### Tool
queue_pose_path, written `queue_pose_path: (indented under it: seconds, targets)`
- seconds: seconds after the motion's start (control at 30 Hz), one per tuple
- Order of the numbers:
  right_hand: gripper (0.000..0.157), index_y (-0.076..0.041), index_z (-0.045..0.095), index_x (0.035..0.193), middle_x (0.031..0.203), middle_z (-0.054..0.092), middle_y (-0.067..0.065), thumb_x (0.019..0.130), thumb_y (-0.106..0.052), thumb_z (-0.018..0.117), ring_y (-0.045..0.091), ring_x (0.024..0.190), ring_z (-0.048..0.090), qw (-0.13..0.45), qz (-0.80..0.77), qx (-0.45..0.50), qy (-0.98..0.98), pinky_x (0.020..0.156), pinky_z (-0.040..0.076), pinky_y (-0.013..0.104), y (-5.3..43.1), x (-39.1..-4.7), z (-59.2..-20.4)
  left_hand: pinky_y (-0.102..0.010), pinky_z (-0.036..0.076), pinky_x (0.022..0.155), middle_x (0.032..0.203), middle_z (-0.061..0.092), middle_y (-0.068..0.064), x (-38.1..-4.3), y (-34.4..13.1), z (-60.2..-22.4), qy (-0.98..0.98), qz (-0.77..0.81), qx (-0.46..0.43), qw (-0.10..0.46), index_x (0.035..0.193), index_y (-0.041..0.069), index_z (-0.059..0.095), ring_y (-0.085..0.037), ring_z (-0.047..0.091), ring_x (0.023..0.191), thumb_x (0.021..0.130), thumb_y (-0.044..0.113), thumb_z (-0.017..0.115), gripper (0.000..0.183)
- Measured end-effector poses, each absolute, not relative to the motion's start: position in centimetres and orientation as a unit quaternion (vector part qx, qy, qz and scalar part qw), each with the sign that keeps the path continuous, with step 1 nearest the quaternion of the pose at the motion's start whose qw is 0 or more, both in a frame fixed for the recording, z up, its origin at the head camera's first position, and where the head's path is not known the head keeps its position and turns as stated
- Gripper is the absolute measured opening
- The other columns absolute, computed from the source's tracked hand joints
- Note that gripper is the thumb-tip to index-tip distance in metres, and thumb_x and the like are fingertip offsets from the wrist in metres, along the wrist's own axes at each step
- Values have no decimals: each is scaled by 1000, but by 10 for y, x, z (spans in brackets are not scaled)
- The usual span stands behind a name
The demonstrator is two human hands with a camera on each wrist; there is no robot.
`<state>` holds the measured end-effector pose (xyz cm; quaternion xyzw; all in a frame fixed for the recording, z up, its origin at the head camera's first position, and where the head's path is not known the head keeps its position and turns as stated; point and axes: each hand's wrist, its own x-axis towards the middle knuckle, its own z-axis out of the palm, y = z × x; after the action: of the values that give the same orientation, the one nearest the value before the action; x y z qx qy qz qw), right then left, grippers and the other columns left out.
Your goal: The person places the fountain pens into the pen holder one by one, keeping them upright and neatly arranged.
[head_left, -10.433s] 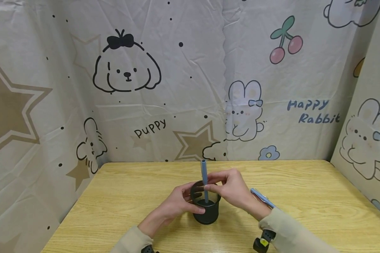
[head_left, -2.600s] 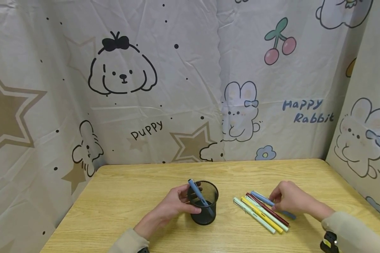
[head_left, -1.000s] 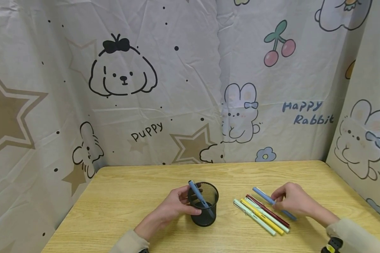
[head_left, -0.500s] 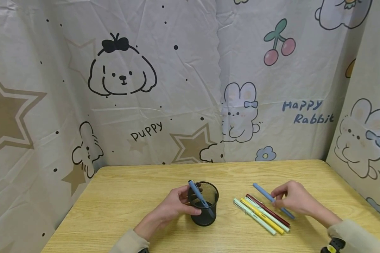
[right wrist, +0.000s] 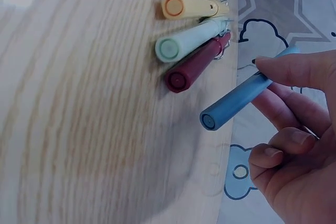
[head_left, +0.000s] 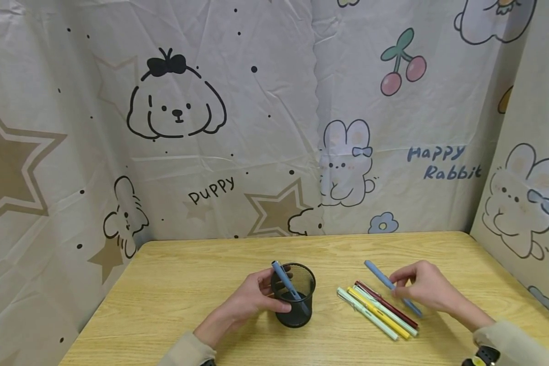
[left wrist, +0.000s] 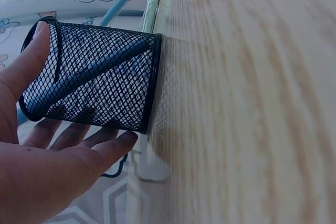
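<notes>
So, blue pen (head_left: 378, 274) at lower right of head view, pinched by the R hand (head_left: 424, 287) btwn thumb + fingers, prob. just off the table (head_left: 187, 284). To its left, side by side: dk red pen (head_left: 387, 305), lt green pen (head_left: 398, 318), yellow pen (head_left: 378, 312), 2nd lt green pen (head_left: 368, 313). Lower centre, black mesh cup (head_left: 294, 316) gripped by the L hand (head_left: 249, 300), 2nd blue pen (head_left: 284, 278) leaning left inside
</notes>
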<state>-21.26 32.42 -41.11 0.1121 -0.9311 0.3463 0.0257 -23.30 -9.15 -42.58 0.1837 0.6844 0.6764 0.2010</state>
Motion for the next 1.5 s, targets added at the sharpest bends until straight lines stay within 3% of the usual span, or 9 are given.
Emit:
queue_pose_path:
  seconds: [0.27, 1.5]
  targets:
    - [22, -5, 82, 100, 76, 67, -4, 80, -12, 87, 11, 59, 44, 44, 357, 110, -927, 54, 34, 26, 318, -210, -406, -47, 39, 119, 154, 54, -18, -232, -90, -426, 682, 680, 186, 197, 151, 6, 56, -32, 55, 137, 80, -6, 88, 79]
    - [21, -6, 82, 101, 80, 70, -3, 84, -16, 89, 10, 54, 36, 91, 411, 103, -901, 49, 32, 27, 282, -193, -383, -50, 37, 119, 155, 53, -16, -231, -91, -425, 684, 677, 183, 202, 155, 7, 53, -34, 52, 140, 82, -2, 88, 81]
